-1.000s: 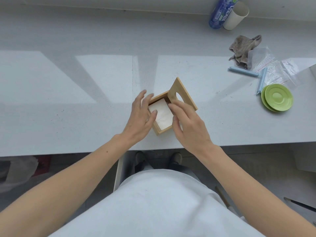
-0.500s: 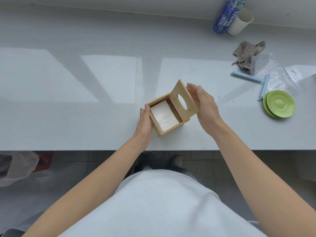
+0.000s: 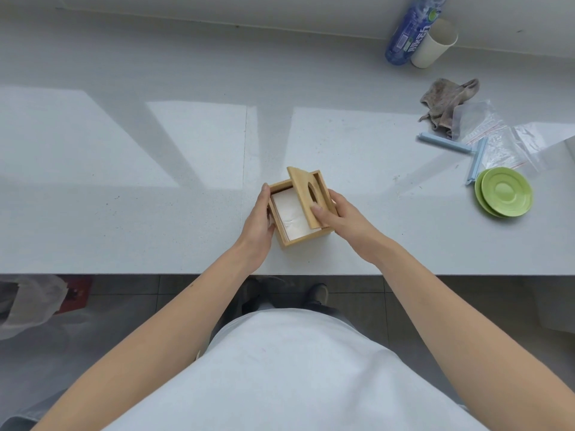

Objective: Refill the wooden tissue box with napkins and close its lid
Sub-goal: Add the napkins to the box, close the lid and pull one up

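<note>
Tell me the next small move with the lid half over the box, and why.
Probably press the lid down flat with the right hand, whose thumb already rests on its near edge. The napkins sit inside the wooden tissue box, the lid is tilted and covers only the right part, and the left hand braces the box's left wall.

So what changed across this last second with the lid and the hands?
The right hand left the napkins, took hold of the lid and tipped it down over the opening; it is partly closed now. The left hand shifted to brace the wooden box. Box and napkins stayed in place.
</note>
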